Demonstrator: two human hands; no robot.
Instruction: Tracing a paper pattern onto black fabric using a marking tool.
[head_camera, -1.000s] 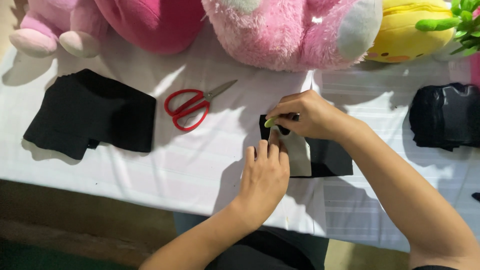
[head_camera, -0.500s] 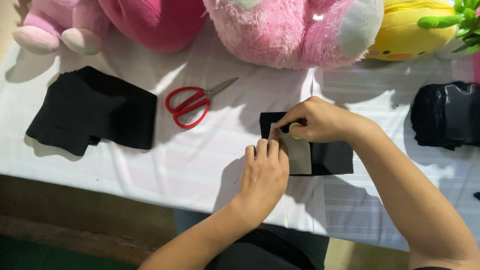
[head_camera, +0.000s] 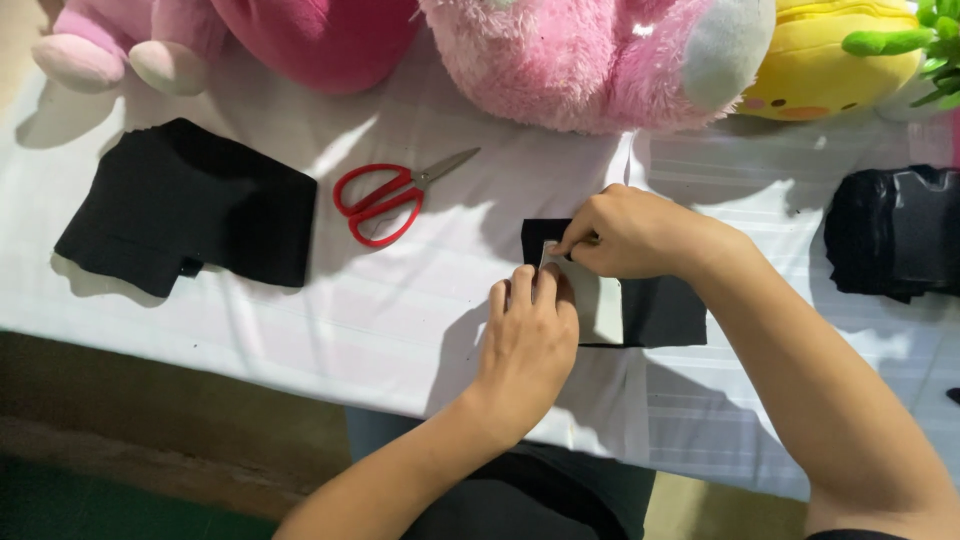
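Both hands, left hand (head_camera: 527, 335) and right hand (head_camera: 625, 232), press a pale template (head_camera: 598, 300) on black fabric (head_camera: 660, 310), lengthwise left-right.

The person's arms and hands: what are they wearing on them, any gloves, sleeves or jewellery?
Nothing that shows. The left hand and right hand are bare, without gloves, rings or a watch. Both forearms are uncovered up to the picture's edge; no sleeve comes into view.

bright overhead light, hard shadows, glare on sharply focused cloth.
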